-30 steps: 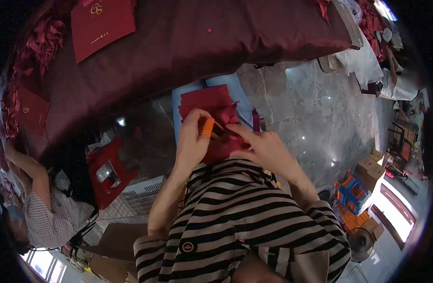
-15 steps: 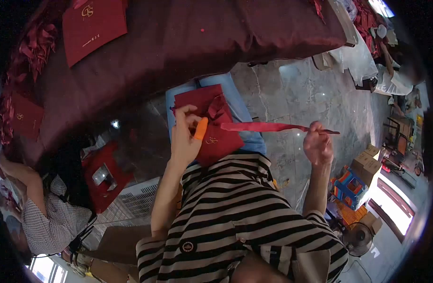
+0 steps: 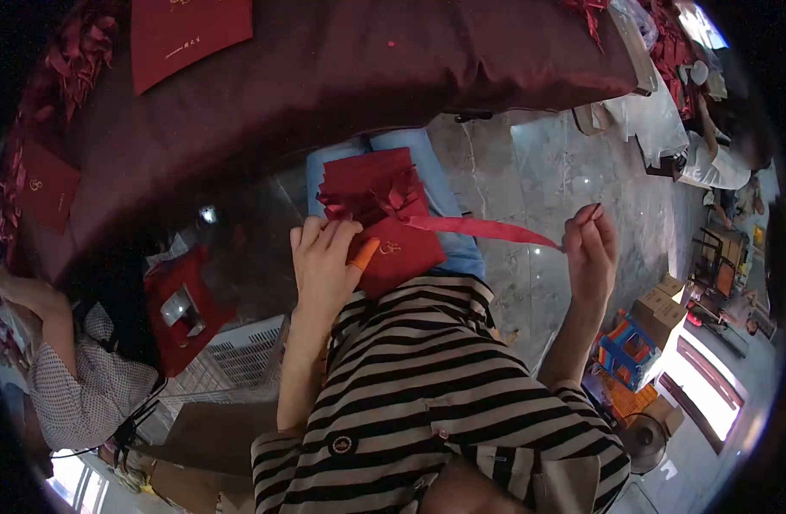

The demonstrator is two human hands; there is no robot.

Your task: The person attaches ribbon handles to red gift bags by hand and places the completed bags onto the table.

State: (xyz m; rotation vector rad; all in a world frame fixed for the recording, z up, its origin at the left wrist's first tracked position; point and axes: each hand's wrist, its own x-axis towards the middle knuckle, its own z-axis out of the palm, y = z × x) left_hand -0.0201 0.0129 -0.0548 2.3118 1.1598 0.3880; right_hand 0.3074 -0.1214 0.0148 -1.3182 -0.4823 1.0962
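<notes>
- Across the blue-jeaned lap (image 3: 441, 184) lies a fanned stack of red cards (image 3: 410, 255), the nearest bearing a gold emblem, with a red bow (image 3: 396, 199) on top.
- At the stack's left edge, the left hand (image 3: 322, 261) has its fingers curled, an orange cover (image 3: 365, 254) on one digit; whether it grips a card, I cannot tell.
- To the right, well apart from the stack, the right hand (image 3: 591, 250) pinches narrowly, holding the end of a red ribbon (image 3: 487, 228) that stretches from beside the bow.
- Beyond the lap, a dark red cloth (image 3: 324, 77) covers a surface; another red card (image 3: 191, 38) lies on its far left part.
- At far left, near the cloth, sits another person (image 3: 89, 390).
</notes>
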